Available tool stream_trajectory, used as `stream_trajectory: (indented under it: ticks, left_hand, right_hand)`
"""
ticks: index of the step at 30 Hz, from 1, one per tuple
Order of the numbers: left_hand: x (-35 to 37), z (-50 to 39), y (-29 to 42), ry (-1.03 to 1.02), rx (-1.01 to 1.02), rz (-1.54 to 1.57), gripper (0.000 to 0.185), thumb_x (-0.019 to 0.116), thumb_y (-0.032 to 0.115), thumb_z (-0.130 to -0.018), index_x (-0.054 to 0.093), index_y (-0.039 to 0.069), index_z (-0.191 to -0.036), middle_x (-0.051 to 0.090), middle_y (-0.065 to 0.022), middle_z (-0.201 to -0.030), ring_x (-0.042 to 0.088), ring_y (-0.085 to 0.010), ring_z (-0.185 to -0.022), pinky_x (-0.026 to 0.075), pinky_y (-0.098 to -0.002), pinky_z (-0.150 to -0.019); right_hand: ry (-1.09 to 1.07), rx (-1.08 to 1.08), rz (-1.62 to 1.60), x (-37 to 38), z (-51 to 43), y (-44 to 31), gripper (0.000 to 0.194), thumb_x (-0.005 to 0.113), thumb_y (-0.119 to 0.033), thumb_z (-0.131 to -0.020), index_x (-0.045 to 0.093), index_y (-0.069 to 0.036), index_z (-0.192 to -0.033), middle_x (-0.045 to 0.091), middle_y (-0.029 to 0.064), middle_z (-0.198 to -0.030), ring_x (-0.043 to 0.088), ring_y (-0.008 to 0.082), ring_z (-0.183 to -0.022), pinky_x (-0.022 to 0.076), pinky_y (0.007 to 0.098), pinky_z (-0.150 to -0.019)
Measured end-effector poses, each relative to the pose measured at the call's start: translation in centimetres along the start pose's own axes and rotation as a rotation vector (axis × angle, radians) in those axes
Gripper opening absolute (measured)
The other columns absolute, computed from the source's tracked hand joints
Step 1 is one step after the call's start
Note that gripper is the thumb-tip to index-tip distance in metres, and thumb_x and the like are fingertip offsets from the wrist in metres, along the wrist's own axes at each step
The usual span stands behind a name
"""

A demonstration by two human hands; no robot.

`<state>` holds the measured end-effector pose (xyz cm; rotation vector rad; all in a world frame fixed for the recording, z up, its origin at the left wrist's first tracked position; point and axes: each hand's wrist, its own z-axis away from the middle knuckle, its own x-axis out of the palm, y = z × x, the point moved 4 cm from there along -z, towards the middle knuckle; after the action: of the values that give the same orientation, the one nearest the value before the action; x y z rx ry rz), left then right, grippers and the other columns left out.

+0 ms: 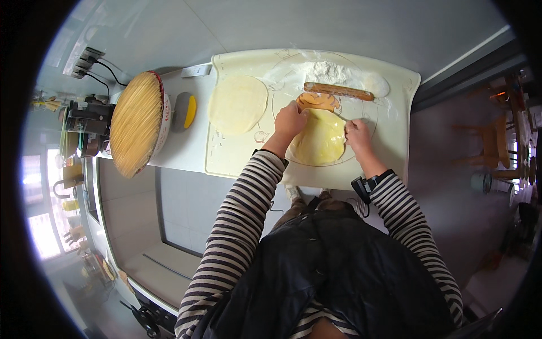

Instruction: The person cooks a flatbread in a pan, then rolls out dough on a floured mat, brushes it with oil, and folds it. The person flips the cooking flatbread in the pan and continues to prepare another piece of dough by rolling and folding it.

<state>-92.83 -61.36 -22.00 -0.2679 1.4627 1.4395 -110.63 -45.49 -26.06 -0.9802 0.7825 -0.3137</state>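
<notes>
A flat round of dough (319, 140) with a shiny yellow coating lies on the cream pastry mat (237, 154) in front of me. My left hand (291, 120) pinches its upper left edge between thumb and fingers. At its right edge, my right hand (358, 132) grips the rim of the same dough. Just beyond the dough is an orange printed figure on the mat, partly covered by it. A second, plain dough round (238, 104) lies flat to the left. Beyond my hands rests a wooden rolling pin (338, 91), dusted with flour.
Behind the rolling pin is a heap of white flour (326, 72), with a pale rounded lump (377, 85) at its right. Left of the mat, a straw lid (136, 123) covers a basin. A grey item with a yellow part (190, 111) lies between. Corded plugs (87, 63) are at the wall.
</notes>
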Motion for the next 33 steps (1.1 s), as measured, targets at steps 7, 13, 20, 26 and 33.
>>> stream_trajectory:
  ticks: [7,13,20,26,33]
  left_hand:
    - [-0.5,4.3,-1.9,0.021,-0.044,0.099,0.041,0.064,0.036,-0.093,0.055,-0.001,-0.109,0.07,-0.0211,-0.087,0.069,-0.0362,-0.083,0.053,-0.044,-0.072]
    - [2.3,9.2,-5.1,-0.099,-0.176,0.5,0.051,0.072,0.013,-0.084,0.039,0.0,-0.121,0.067,-0.0228,-0.083,0.069,-0.0367,-0.079,0.055,-0.0422,-0.069]
    - [1.1,10.7,-6.0,0.123,-0.117,0.411,0.047,0.069,0.004,-0.081,0.044,0.001,-0.122,0.063,-0.0198,-0.097,0.066,-0.0315,-0.082,0.055,-0.0377,-0.071]
    - [0.1,14.9,0.0,0.248,0.424,0.009,0.054,0.068,0.003,-0.073,0.058,0.009,-0.126,0.056,-0.0128,-0.119,0.052,-0.0339,-0.11,0.045,-0.0459,-0.092]
    - [1.1,18.2,2.2,-0.063,0.529,-0.248,0.06,0.065,0.02,-0.086,0.05,0.028,-0.143,0.03,-0.0065,-0.159,0.035,-0.032,-0.14,0.027,-0.0586,-0.109]
  right_hand:
    - [-0.463,0.289,-0.252,-1.6,5.5,-0.2,0.025,0.067,-0.015,-0.09,0.06,0.006,-0.103,0.066,0.012,-0.095,0.069,0.0206,-0.08,0.0582,0.0293,-0.065]
    - [-0.515,0.326,-0.372,0.3,8.5,-1.6,0.027,0.067,-0.006,-0.089,0.055,0.006,-0.11,0.065,0.0154,-0.093,0.072,0.0258,-0.081,0.0616,0.031,-0.069]
    - [-0.562,0.123,0.165,-2.1,8.2,-0.9,0.022,0.064,-0.015,-0.09,0.054,-0.001,-0.103,0.066,0.0137,-0.079,0.069,0.0277,-0.068,0.0571,0.038,-0.065]
    - [-0.285,-0.865,0.521,-3.6,8.5,-4.1,0.024,0.064,-0.013,-0.086,0.061,-0.005,-0.108,0.064,0.0147,-0.111,0.06,0.0354,-0.103,0.0479,0.0442,-0.09]
    - [-0.383,-0.898,0.529,-5.4,8.7,-5.5,0.033,0.063,-0.01,-0.087,0.062,0.0,-0.118,0.061,0.0193,-0.123,0.056,0.038,-0.114,0.0435,0.0453,-0.1]
